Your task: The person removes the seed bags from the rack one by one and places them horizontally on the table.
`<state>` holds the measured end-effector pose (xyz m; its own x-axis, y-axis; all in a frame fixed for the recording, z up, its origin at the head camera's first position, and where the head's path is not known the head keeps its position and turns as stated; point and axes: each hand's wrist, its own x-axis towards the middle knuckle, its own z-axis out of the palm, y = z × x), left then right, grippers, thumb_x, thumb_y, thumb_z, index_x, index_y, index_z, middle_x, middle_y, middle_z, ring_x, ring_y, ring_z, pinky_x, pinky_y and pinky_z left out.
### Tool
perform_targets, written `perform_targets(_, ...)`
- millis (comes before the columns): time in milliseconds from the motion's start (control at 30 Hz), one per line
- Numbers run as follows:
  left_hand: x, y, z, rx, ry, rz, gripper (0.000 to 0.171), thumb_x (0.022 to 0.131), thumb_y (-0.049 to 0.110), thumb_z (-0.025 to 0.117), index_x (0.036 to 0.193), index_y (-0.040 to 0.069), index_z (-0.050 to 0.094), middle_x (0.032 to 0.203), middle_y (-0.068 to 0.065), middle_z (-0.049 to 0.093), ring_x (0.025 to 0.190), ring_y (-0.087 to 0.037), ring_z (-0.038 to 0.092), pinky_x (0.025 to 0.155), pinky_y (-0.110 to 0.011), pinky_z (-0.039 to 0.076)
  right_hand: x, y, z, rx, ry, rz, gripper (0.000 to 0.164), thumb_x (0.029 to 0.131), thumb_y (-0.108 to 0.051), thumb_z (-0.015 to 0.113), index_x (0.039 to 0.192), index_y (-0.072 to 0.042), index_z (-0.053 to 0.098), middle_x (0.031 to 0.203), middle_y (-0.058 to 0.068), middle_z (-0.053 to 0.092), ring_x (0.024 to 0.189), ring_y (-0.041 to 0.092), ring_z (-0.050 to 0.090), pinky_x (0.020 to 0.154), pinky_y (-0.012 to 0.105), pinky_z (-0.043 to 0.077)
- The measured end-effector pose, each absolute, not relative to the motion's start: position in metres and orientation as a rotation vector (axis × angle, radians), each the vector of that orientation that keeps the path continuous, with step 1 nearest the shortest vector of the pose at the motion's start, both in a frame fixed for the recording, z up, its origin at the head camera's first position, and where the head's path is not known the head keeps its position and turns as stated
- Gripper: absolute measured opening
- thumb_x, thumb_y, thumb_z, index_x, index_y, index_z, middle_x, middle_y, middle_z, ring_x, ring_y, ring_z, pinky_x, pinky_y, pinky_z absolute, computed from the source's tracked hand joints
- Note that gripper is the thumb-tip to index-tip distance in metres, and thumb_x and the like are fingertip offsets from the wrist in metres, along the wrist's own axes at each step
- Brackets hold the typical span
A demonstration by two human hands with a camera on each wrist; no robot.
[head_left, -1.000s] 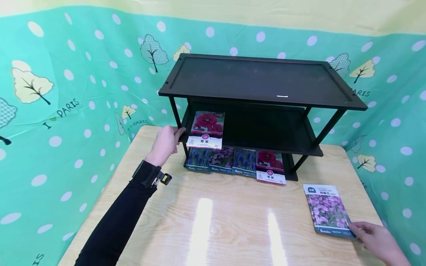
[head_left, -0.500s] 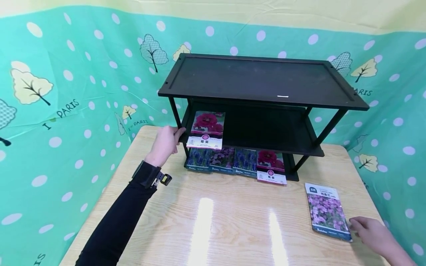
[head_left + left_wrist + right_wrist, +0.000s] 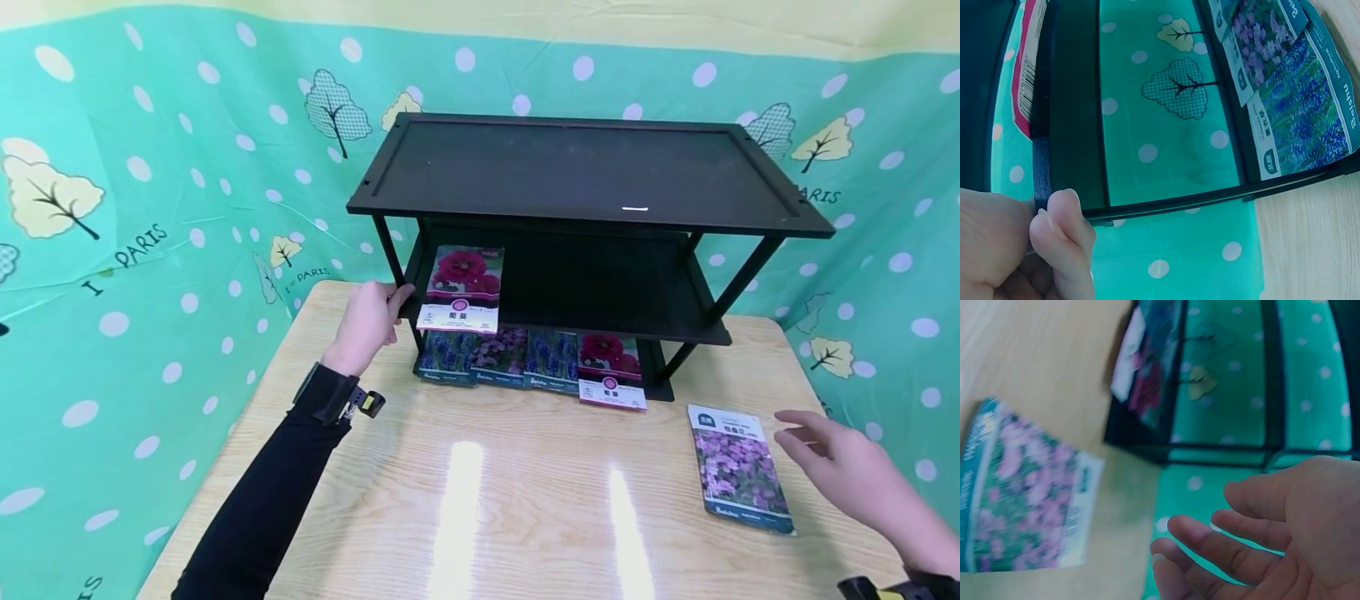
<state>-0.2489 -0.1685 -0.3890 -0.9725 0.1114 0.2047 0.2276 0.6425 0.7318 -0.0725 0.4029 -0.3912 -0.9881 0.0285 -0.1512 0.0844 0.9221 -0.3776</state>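
My left hand point(image 3: 366, 325) grips the left front corner of the middle board of a black two-tier shelf point(image 3: 592, 171), its thumb and fingers pinching the edge point(image 3: 1041, 172). A seed packet with dark pink flowers point(image 3: 461, 287) lies on that middle board, right beside this hand. To the right, a seed packet with light pink flowers point(image 3: 738, 467) lies flat on the table. My right hand point(image 3: 851, 471) hovers just right of it, fingers loosely bent and apart, holding nothing. The right wrist view shows the hand's palm side and the same packet apart from the fingers.
On the bottom board stand several packets in a row, including a blue-flowered packet point(image 3: 551, 360) and another dark pink one point(image 3: 611, 371) jutting over the front. The wooden table point(image 3: 540, 483) is backed by a dotted green cloth point(image 3: 187, 208).
My right hand has let go of the light pink packet's lower right corner and moved up along its right side, lifting off the table. The left hand keeps its grip on the shelf.
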Motion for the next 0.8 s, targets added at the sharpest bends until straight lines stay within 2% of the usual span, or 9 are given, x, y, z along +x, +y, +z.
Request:
perform_targets(133,-0.249,-0.169,-0.389,-0.278,-2.724,-1.223,0.044,0.111,0.032,0.049,0.08,0.004,0.064,0.067,-0.013,0.057,0.041,-0.022,0.058,0.044,-0.034,0.051,-0.074,0.387,-0.376,0.024,2.986,-0.58,0.048,0.109,-0.025,0.054,0.134,0.015,0.052,0.111,0.037,0.068,0.092,0.048,0.07,0.063,0.048,0.06)
perform_targets(300,-0.249,-0.169,-0.388,-0.261,-2.735,-1.21,0.043,0.111,0.032,0.049,0.081,0.006,0.065,0.069,-0.013,0.059,0.042,-0.022,0.058,0.044,-0.033,0.05,-0.074,0.366,-0.367,-0.049,2.939,-0.565,0.054,0.105,-0.03,0.062,0.138,0.011,0.051,0.115,0.032,0.069,0.096,0.045,0.069,0.07,0.051,0.062)
perform_targets(367,-0.248,-0.169,-0.388,-0.257,-2.739,-1.207,0.043,0.111,0.033,0.049,0.081,0.006,0.064,0.068,-0.011,0.057,0.043,-0.022,0.058,0.044,-0.032,0.05,-0.072,0.358,-0.364,-0.093,2.939,-0.52,0.061,0.101,-0.035,0.068,0.139,0.009,0.052,0.119,0.033,0.067,0.099,0.046,0.068,0.071,0.053,0.061)
perform_targets(467,-0.247,-0.169,-0.388,-0.253,-2.737,-1.204,0.043,0.111,0.032,0.049,0.08,0.006,0.063,0.068,-0.011,0.056,0.043,-0.021,0.058,0.044,-0.032,0.05,-0.069,0.346,-0.363,-0.191,2.98,-0.415,0.072,0.093,-0.045,0.077,0.139,0.005,0.054,0.129,0.033,0.063,0.11,0.052,0.063,0.081,0.062,0.058)
perform_targets(600,-0.248,-0.168,-0.388,-0.268,-2.72,-1.198,0.04,0.111,0.031,0.05,0.082,0.006,0.064,0.071,-0.016,0.059,0.043,-0.022,0.057,0.043,-0.032,0.049,-0.064,0.332,-0.359,-0.315,3.009,-0.278,0.085,0.082,-0.06,0.081,0.141,-0.004,0.056,0.132,0.032,0.061,0.117,0.055,0.059,0.087,0.071,0.053)
perform_targets(733,-0.248,-0.168,-0.388,-0.291,-2.71,-1.193,0.037,0.111,0.029,0.05,0.086,0.006,0.065,0.073,-0.019,0.061,0.043,-0.022,0.056,0.042,-0.032,0.049,-0.064,0.32,-0.357,-0.385,2.979,-0.202,0.098,0.072,-0.07,0.083,0.142,-0.007,0.056,0.13,0.029,0.063,0.113,0.051,0.063,0.086,0.067,0.056)
perform_targets(800,-0.248,-0.168,-0.388,-0.294,-2.712,-1.195,0.036,0.111,0.029,0.05,0.087,0.006,0.065,0.073,-0.019,0.061,0.043,-0.022,0.056,0.042,-0.032,0.049,-0.063,0.315,-0.355,-0.417,2.966,-0.214,0.099,0.07,-0.071,0.083,0.142,-0.009,0.057,0.131,0.027,0.064,0.114,0.049,0.065,0.087,0.065,0.056)
